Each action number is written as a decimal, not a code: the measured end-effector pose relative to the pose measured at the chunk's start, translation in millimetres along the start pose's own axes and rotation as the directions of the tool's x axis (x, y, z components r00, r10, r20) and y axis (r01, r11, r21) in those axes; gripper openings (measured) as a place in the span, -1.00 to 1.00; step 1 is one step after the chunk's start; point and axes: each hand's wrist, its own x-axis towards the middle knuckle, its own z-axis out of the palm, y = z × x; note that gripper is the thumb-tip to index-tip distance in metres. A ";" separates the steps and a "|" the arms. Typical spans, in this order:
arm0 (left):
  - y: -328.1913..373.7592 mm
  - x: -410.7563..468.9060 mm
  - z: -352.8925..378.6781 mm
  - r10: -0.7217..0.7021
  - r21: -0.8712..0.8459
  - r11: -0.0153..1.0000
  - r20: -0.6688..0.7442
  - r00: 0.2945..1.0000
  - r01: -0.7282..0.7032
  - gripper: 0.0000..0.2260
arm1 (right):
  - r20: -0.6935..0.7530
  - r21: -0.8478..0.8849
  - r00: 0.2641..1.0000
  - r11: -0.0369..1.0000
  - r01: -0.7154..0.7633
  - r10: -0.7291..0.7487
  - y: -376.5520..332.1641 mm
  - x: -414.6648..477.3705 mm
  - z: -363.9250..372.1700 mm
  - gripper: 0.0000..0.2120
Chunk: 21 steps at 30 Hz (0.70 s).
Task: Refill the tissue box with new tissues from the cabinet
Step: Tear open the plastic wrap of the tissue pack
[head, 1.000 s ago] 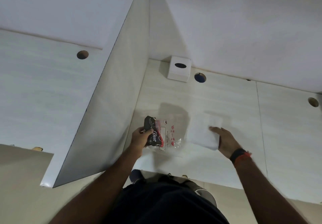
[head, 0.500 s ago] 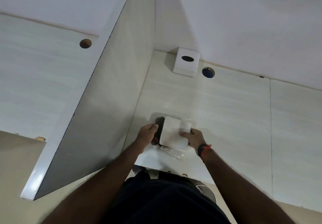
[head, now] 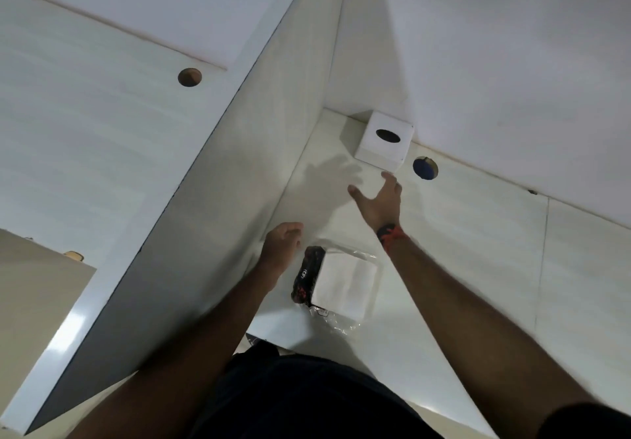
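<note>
The right hand [head: 379, 199] stretches forward, fingers spread and empty, just short of the white tissue box [head: 384, 140] tucked in the bench's [head: 478, 240] back corner. The left hand [head: 281, 244] hovers loosely open, holding nothing, beside the stack of new tissues [head: 345, 285] lying on its torn wrapper [head: 333, 321]. The box looks light, so a hasty one-handed grab could tip it or shove it against the wall.

wrapper [head: 306, 276] print blurred, nothing legible
</note>
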 end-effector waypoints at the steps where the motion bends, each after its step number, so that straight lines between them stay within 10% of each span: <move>1: 3.6 0.9 -1.3 0.000 -0.022 1.000 -0.012 1.000 0.000 -0.79 | -0.018 -0.030 1.000 0.999 0.024 -0.025 -8.5 15.7 0.9 -0.13; 11: 0.0 7.4 -8.5 -0.045 -0.090 0.995 -0.085 0.995 0.037 -0.80 | -0.204 -0.283 0.967 0.936 -0.208 0.153 -56.3 125.0 18.7 0.07; 21: 10.1 -2.7 -4.2 -0.065 -0.133 0.989 -0.023 0.998 0.061 -0.77 | -0.060 -0.226 0.970 0.943 -0.244 0.237 -60.4 119.0 7.6 0.08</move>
